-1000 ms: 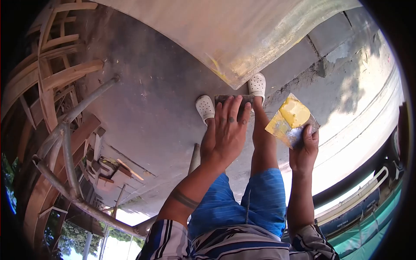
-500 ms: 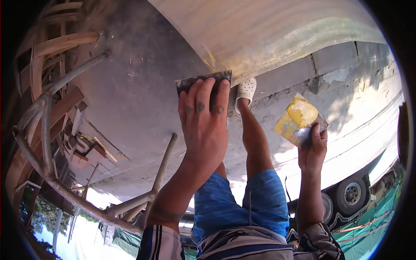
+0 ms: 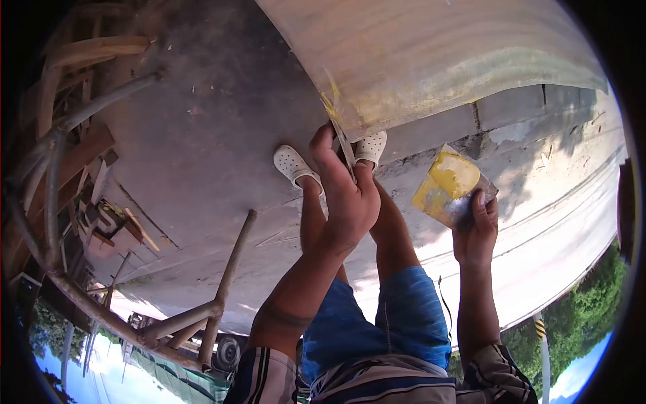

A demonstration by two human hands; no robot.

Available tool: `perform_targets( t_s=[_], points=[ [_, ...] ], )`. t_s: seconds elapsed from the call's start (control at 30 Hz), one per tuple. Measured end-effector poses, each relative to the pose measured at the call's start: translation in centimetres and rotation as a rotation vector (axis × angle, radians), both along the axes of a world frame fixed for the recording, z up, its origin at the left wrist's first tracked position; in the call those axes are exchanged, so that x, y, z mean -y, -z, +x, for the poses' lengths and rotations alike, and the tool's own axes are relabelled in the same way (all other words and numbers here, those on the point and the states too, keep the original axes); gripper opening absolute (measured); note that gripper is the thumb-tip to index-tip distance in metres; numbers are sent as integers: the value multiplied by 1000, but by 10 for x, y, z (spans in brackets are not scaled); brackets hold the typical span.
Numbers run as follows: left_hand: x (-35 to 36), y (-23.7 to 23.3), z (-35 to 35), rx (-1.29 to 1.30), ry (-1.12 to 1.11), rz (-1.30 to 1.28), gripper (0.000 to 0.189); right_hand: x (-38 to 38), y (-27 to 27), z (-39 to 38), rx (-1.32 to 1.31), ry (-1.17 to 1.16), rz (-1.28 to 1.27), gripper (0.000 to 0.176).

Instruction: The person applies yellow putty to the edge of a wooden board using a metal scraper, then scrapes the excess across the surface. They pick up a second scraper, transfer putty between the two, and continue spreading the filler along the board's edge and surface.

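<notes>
My left hand (image 3: pixel 348 202) is closed around a thin flat spreader (image 3: pixel 344 145), now turned edge-on. The spreader's far end is right at the corner edge of a large pale curved panel (image 3: pixel 457 60), where yellow putty streaks (image 3: pixel 330 104) show. Off to the right, my right hand (image 3: pixel 476 232) pinches a square flat plate (image 3: pixel 425 200), thumb on top. A thick patch of yellow putty (image 3: pixel 452 174) covers much of that plate's face.
White clogs (image 3: pixel 293 163) are on my feet on the grey concrete floor (image 3: pixel 208 148). A metal pipe frame (image 3: pixel 101 310) and stacked wood (image 3: pixel 101 50) stand at the left. A striped post (image 3: pixel 542 343) and greenery are at the lower right.
My left hand has turned, bringing the spreader from broad-side to edge-on at the panel's corner. The right hand with the plate has shifted slightly left, and the view has tilted.
</notes>
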State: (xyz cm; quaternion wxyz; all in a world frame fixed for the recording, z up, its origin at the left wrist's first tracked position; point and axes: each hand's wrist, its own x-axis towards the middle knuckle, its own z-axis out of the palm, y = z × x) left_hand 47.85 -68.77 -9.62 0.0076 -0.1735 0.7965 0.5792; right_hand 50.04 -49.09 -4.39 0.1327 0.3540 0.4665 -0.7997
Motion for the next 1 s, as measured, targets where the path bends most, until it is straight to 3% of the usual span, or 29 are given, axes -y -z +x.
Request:
perform_targets(
  t_s=[0.17,0.27,0.3,0.4,0.6,0.7,0.83,0.93,1.0],
  points=[
    [12,-7,18,277,178,-197,65,6,-2,2,13,-34,-19,28],
    [41,-23,-4,121,162,-388,69,10,0,-4,-2,-55,-35,29],
    [47,-19,-11,57,227,-535,71,11,-1,-3,5,-59,-34,29],
    [38,-2,3,16,369,-667,71,16,-2,-2,2,-56,-51,29],
    [31,2,43,-36,445,-733,64,18,-4,-2,-4,-62,-32,29],
    [43,4,31,-93,325,-723,57,14,-1,1,-3,-49,-18,26],
    [33,-2,48,7,638,-814,52,12,0,2,3,-9,-6,26],
    [50,-27,24,-60,459,-855,58,7,3,4,-10,-15,-35,26],
    [58,-33,-3,13,493,-854,63,4,7,8,0,-21,-60,26]
  ],
)
